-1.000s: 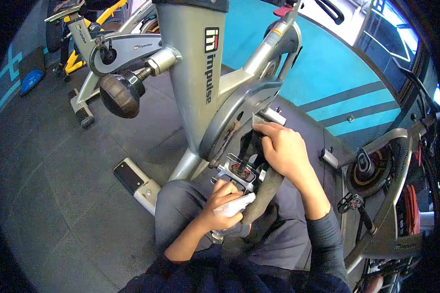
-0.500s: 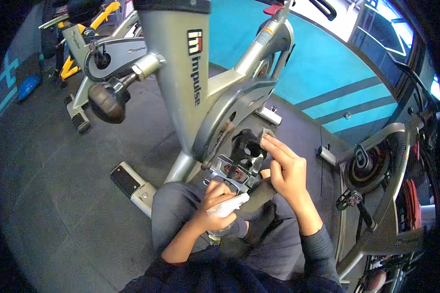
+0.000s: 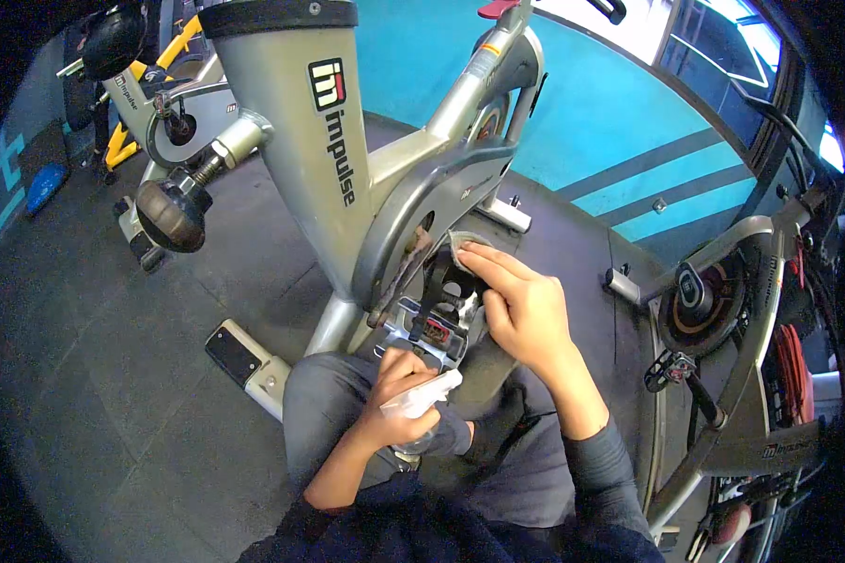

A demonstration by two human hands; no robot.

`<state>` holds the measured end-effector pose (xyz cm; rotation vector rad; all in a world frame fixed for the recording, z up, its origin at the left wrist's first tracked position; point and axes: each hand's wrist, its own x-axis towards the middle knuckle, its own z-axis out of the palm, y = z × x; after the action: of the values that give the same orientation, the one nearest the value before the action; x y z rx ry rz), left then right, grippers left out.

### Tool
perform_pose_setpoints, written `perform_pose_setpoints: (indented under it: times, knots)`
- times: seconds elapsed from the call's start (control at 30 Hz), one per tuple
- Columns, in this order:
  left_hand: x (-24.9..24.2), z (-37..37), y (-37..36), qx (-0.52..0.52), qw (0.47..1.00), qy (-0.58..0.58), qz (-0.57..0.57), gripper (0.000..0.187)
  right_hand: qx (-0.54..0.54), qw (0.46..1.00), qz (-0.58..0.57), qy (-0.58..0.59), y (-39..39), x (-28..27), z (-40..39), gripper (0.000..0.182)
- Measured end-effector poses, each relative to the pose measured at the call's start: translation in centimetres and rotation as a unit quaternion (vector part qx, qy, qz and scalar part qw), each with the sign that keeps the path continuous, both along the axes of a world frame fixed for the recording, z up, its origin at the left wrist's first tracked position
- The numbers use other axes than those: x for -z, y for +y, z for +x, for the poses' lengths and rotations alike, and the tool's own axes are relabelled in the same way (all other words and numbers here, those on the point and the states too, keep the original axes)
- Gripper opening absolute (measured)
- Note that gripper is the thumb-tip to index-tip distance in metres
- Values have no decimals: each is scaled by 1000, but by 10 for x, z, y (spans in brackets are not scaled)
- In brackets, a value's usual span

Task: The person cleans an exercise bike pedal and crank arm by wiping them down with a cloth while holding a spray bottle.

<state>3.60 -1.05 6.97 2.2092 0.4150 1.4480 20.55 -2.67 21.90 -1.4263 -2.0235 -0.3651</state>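
Observation:
In front of me is the pedal [image 3: 437,330] of a silver exercise bike [image 3: 314,178], with a black toe cage [image 3: 438,286] on its far side. My right hand [image 3: 526,314] presses a grey cloth [image 3: 462,242] against the top of that cage with its fingers. Closed around a spray bottle with a white head [image 3: 424,395], my left hand [image 3: 399,402] rests at the near edge of the pedal. Its fingertips are partly hidden, and most of the bottle's body is covered by the hand.
Other exercise bikes stand at the right [image 3: 756,319] and at the back left [image 3: 174,113]. A round black adjustment knob [image 3: 171,216] sticks out from my bike's frame. The bike's foot [image 3: 244,361] lies on the dark floor by my knee. Behind is a teal wall [image 3: 610,122].
My right hand and the cloth have moved left and slightly up along the toe cage. My view has shifted a little, while my left hand keeps the spray bottle at the pedal.

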Motion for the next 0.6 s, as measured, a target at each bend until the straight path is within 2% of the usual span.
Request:
perform_pose_setpoints:
  times: [0.17, 0.23, 0.43, 0.5, 0.6]
  knots:
    - [-2, -1, 0, 4, 1000, 1, -2, 41, -12, 1000, 4, 25, -6, 7, 4, 45]
    - [-1, -1, 0, 6, 1000, 6, -5, 41, -11, 995, 17, 95, -15, 17, 8, 49]
    - [17, 4, 5, 14, 999, 20, 30, 34, 14, 987, 31, 156, -30, 37, 38, 51]
    - [19, 8, 3, 34, 994, -25, -96, 33, 24, 981, 34, 191, -34, 39, 41, 51]
    - [19, 5, 3, 23, 996, 20, -84, 35, -9, 981, 55, 185, -41, 36, 33, 51]
